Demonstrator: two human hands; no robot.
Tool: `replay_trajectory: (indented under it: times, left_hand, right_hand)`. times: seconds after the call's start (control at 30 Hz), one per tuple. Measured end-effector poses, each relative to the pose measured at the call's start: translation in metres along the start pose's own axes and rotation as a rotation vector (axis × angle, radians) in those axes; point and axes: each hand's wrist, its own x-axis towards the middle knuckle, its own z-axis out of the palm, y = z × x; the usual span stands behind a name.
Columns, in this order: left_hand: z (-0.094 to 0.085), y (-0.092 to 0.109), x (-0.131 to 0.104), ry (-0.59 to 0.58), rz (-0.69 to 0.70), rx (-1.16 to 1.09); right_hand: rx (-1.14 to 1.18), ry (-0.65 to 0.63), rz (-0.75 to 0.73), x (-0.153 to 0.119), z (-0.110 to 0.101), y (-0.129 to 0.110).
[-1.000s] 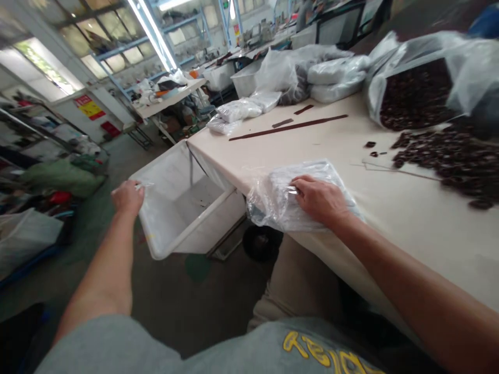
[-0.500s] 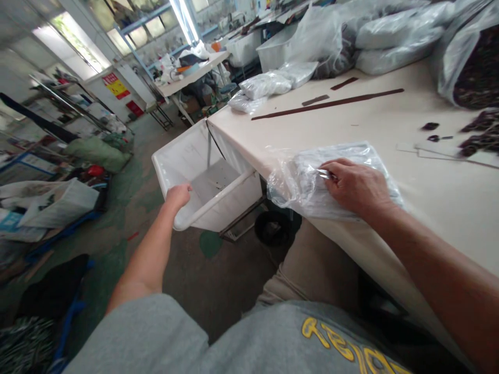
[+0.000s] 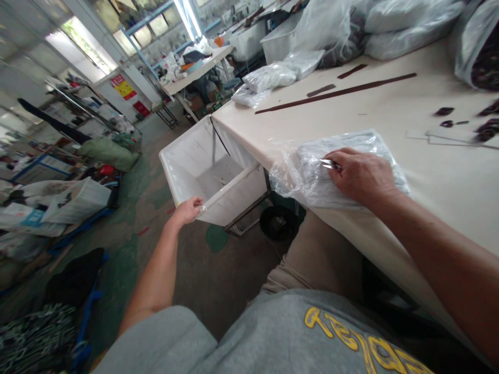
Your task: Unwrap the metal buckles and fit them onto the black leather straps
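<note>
At the near corner of a white plastic bin [image 3: 241, 200], my left hand [image 3: 188, 211] has its fingers curled over the rim. A small whitish bit shows at its fingertips, too small to make out. My right hand [image 3: 362, 174] is closed around small scissors [image 3: 327, 164], and only their short metal blades stick out past the fingers. It rests on a clear plastic bag [image 3: 343, 141] with flat, pale contents. That bag lies at the table's edge, its loose crumpled end hanging towards the bin.
The cream table [image 3: 436, 176] bears a long dark strip [image 3: 339, 94], shorter strips and stuffed plastic bags [image 3: 413, 26]. Dark small pieces [image 3: 444, 111] lie at the right. Below the table edge stands a black bucket [image 3: 276, 223]. Loaded crates [image 3: 78, 200] line the floor at the left.
My left hand has moved from above the bin's left rim to its near corner, and its fist has loosened a little. The scissor blades now show more clearly. The view has shifted slightly.
</note>
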Motion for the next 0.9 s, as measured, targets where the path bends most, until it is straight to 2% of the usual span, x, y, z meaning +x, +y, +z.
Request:
replay_trajectory:
  times: [0.1, 0.17, 0.27, 0.4, 0.47, 0.53, 0.57, 0.63, 0.7, 0.73, 0.8, 0.9]
  left_hand:
    - [0.005, 0.003, -0.017, -0.016, 0.008, 0.015]
    - [0.006, 0.004, -0.032, 0.031, -0.009, 0.068]
    - [-0.001, 0.007, -0.058, 0.118, 0.017, 0.226]
    - [-0.014, 0.014, -0.086, 0.120, 0.139, 0.315]
    - [-0.018, 0.017, -0.089, 0.109, 0.096, 0.329]
    - [-0.022, 0.015, -0.082, 0.103, -0.040, 0.296]
    - [-0.024, 0.013, -0.075, 0.136, -0.113, 0.257]
    - [-0.031, 0.004, -0.054, 0.319, -0.214, 0.166]
    - [-0.037, -0.007, -0.028, 0.572, -0.222, 0.086]
    - [-0.040, -0.012, -0.014, 0.640, -0.207, 0.049]
    - [-0.041, -0.018, 0.011, 0.645, -0.176, -0.040]
    - [-0.029, -0.019, 0.036, 0.549, -0.129, -0.153]
  right_hand:
    - [-0.005, 0.017, -0.018, -0.001, 0.001, 0.001]
    - [-0.012, 0.013, -0.021, -0.001, 0.001, 0.000]
    - [-0.032, -0.007, -0.002, -0.002, -0.002, -0.002]
    - [-0.063, -0.035, 0.012, -0.002, -0.005, -0.004]
    - [-0.066, -0.029, 0.000, -0.002, -0.005, -0.004]
    - [-0.061, -0.016, -0.019, -0.002, -0.004, -0.003]
    - [-0.060, -0.009, -0.025, -0.002, -0.004, -0.003]
    - [-0.056, 0.002, -0.028, -0.002, -0.002, -0.002]
    - [-0.053, 0.013, -0.024, -0.002, -0.001, -0.001]
    - [-0.051, 0.016, -0.019, -0.002, 0.000, 0.000]
    - [-0.051, 0.008, -0.006, -0.001, 0.000, 0.000]
    - [-0.054, -0.011, 0.008, -0.001, -0.001, 0.000]
